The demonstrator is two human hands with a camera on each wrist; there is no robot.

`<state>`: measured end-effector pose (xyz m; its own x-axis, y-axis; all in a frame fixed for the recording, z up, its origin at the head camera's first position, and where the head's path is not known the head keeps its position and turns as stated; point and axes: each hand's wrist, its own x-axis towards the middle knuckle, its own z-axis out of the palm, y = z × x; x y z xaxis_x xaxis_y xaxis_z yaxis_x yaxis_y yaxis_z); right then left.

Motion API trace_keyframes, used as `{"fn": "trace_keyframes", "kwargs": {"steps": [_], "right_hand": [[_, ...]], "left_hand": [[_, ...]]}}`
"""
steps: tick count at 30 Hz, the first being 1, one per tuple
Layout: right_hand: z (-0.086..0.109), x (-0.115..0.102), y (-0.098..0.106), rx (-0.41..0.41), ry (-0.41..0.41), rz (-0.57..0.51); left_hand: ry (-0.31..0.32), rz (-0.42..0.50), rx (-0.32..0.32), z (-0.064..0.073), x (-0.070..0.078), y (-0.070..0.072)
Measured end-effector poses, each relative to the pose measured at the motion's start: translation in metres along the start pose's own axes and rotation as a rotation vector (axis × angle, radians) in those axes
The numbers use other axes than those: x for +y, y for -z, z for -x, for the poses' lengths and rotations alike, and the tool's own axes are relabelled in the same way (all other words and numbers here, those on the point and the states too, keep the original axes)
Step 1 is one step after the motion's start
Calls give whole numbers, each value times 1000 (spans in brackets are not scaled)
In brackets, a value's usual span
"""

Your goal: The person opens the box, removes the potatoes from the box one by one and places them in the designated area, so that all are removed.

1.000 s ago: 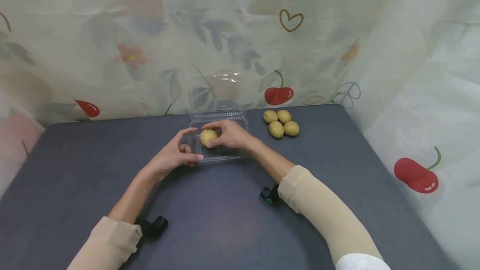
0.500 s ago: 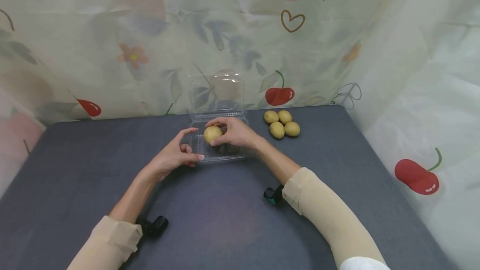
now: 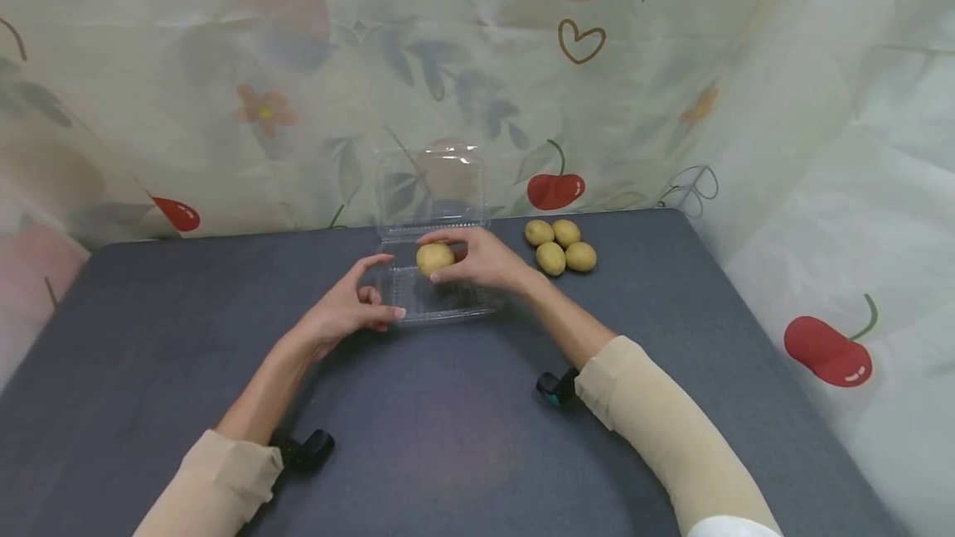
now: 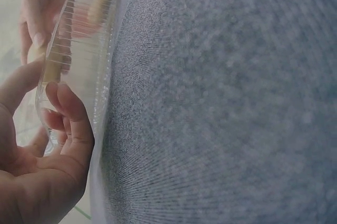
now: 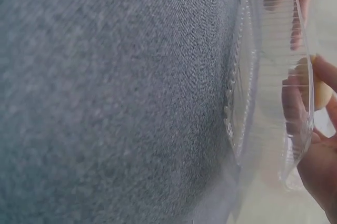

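A clear plastic clamshell container [image 3: 418, 305] stands at the back of the table, its lid [image 3: 433, 185] raised against the curtain. My left hand [image 3: 349, 305] holds it at the left side, thumb at the front corner and index finger farther back; the left wrist view shows the other fingers curled by the ribbed wall [image 4: 79, 66]. Between thumb and fingers, my right hand [image 3: 485, 259] pinches a small yellow potato [image 3: 435, 259] over the container's base. From the right wrist, that potato [image 5: 320, 95] appears at the rim, partly behind the transparent wall.
Several more potatoes [image 3: 550, 258] lie grouped on the dark grey table [image 3: 448, 429], right of the container. A patterned curtain [image 3: 298, 147] hangs along the back edge, and pale sheeting [image 3: 858, 214] covers the right side. Each wrist wears a small black camera [image 3: 309, 450].
My right hand has shifted to the right and slightly back over the container, carrying the potato. My left hand and the container have stayed in place.
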<state>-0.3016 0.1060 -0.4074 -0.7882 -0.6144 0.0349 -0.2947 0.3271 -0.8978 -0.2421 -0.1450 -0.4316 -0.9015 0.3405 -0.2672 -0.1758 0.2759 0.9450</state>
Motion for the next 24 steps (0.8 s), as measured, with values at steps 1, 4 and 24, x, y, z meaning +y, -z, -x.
{"fn": "trace_keyframes", "kwargs": {"steps": [1,4,24], "right_hand": [[1,0,1,5,-1,-4],[6,-1,3,26,-3,-12],[30,7,19,117,-17,-3]], "left_hand": [[0,0,-1,0,0,0],[0,-4,0,0,0,-1],[-14,-73,21,0,3,0]]}}
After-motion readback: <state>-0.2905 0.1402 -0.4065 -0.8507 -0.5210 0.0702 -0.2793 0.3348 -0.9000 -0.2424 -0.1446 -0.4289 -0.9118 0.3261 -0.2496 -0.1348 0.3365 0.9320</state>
